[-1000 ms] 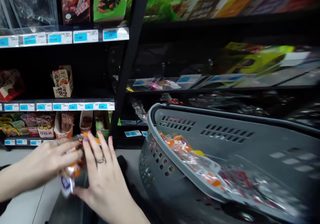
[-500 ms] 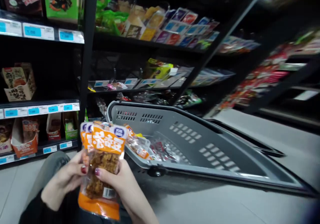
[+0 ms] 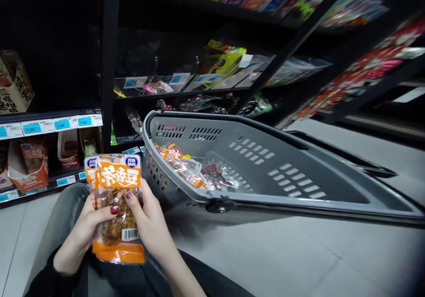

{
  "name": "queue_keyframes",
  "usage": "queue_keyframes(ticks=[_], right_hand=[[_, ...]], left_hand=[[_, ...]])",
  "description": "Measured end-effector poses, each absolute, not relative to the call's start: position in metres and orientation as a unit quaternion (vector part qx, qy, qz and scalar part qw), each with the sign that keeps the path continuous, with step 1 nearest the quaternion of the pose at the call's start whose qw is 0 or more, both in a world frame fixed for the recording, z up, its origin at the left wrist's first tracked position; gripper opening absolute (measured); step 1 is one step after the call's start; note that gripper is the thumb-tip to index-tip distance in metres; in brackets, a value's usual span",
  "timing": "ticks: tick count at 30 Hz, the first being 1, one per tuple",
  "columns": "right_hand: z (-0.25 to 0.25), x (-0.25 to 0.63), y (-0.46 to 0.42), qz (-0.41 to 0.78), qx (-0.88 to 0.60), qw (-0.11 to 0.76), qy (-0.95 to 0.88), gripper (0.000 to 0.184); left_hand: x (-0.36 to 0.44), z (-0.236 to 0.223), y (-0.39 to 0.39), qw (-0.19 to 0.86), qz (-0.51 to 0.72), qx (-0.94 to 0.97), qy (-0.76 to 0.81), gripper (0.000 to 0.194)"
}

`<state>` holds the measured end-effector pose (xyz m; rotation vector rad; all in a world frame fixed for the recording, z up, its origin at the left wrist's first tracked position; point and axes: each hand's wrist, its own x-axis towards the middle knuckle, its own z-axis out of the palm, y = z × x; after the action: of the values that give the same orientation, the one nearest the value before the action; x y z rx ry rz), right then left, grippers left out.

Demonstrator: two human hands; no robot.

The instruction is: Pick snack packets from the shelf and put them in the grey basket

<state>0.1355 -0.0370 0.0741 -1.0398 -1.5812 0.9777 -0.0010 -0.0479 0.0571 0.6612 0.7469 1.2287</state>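
Both of my hands hold a small stack of orange snack packets upright in front of my lap, at the lower left. My left hand grips the stack from the left with the thumb across its front. My right hand grips it from the right, thumb on the clear window showing brown pieces. Just right of the stack sits a grey shopping basket on the floor, with more orange and clear packets inside its near end.
Black store shelves with price tags stand behind the basket, holding boxes of snacks low on the left and coloured packets in the middle. Pale floor tiles spread to the right. My knee is below the hands.
A second ago my hands were gathering packets low by the left shelf. They now hold the stack upright and squared, and the view has swung right and slightly down.
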Motion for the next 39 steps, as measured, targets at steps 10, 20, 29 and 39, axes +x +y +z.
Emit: queue_keyframes(ticks=[10, 20, 29, 39], right_hand=[[0.068, 0.13, -0.036, 0.342, -0.474, 0.577, -0.57, 0.023], [0.071, 0.138, -0.033, 0.274, -0.517, 0.639, -0.499, 0.015], [0.095, 0.157, -0.041, 0.219, -0.496, 0.699, -0.466, 0.009], [0.1, 0.157, -0.046, 0.199, -0.486, 0.707, -0.474, 0.009]], left_hand=[[0.008, 0.058, -0.048, 0.67, 0.57, 0.326, 0.346, 0.036], [0.006, 0.041, -0.039, 0.641, 0.587, 0.253, 0.424, 0.041], [0.009, 0.026, -0.017, 0.699, 0.566, 0.155, 0.41, 0.022], [0.013, 0.024, -0.014, 0.704, 0.554, 0.143, 0.421, 0.018]])
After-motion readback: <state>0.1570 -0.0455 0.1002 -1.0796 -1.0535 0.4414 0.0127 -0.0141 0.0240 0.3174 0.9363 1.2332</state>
